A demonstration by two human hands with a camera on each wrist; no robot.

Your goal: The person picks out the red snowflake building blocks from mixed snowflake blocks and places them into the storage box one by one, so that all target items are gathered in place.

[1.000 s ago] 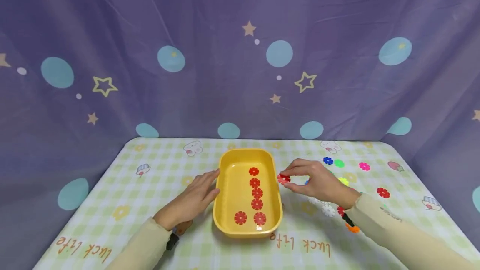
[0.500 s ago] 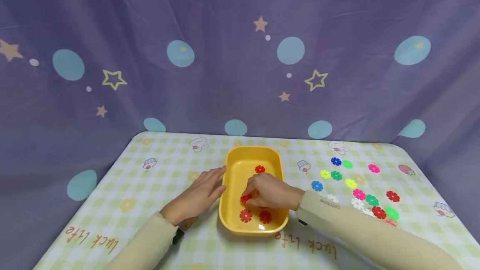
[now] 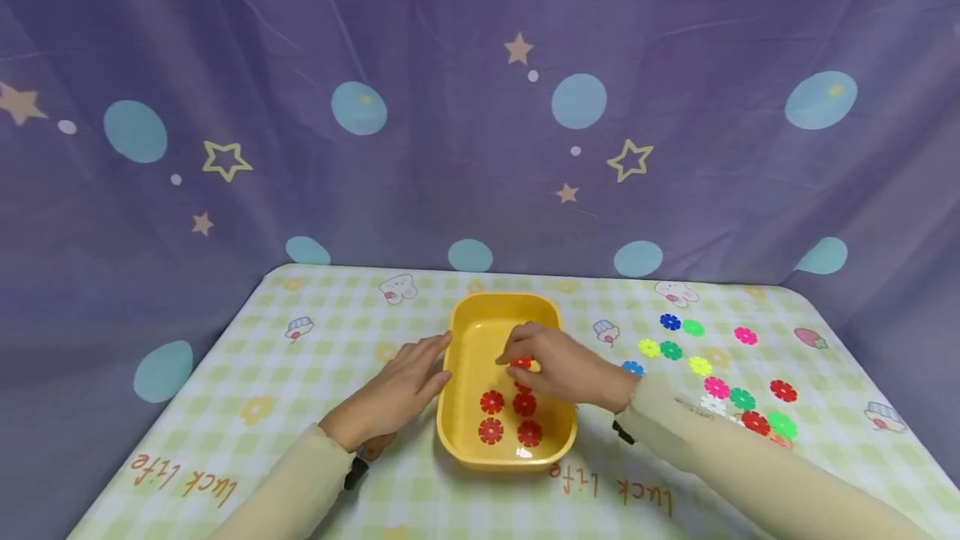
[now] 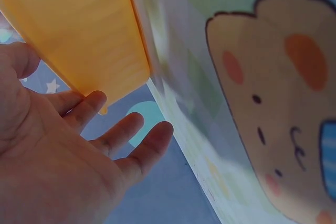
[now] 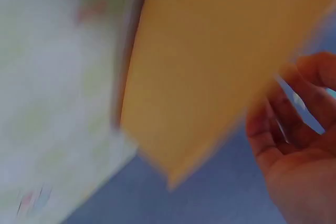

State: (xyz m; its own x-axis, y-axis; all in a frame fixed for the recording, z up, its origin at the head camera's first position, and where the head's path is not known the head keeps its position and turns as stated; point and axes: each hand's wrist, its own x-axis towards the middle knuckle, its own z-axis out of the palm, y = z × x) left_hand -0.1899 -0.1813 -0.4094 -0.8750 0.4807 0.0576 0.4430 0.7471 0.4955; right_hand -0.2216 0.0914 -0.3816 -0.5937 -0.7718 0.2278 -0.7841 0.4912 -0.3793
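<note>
A yellow tray (image 3: 468, 332) stands on the table with several red snowflake-shaped plastic discs in it. Two discs, the upper one a red disc (image 3: 491, 402), lie on the left of its floor; the others form a column on the right, partly covered by my right hand (image 3: 558, 365). That hand reaches over the right wall, its thumb and fingers apart above the upper discs, with no disc pinched between them. My left hand (image 3: 397, 394) lies against the tray's left side, fingers extended; in the left wrist view its fingertips (image 4: 96, 99) touch the yellow rim.
Right of the tray, loose discs in several colours are scattered, including a dark blue disc (image 3: 671, 322), a pink disc (image 3: 746, 336) and a red disc (image 3: 783, 391). My right sleeve (image 3: 697, 432) passes over some of them. A purple curtain (image 3: 450, 148) hangs behind the checked tablecloth (image 3: 337, 373).
My right hand brought a red disc from the right into the tray and set it down on the left, above the other, then drew back up and right. My left hand stays at the rim.
</note>
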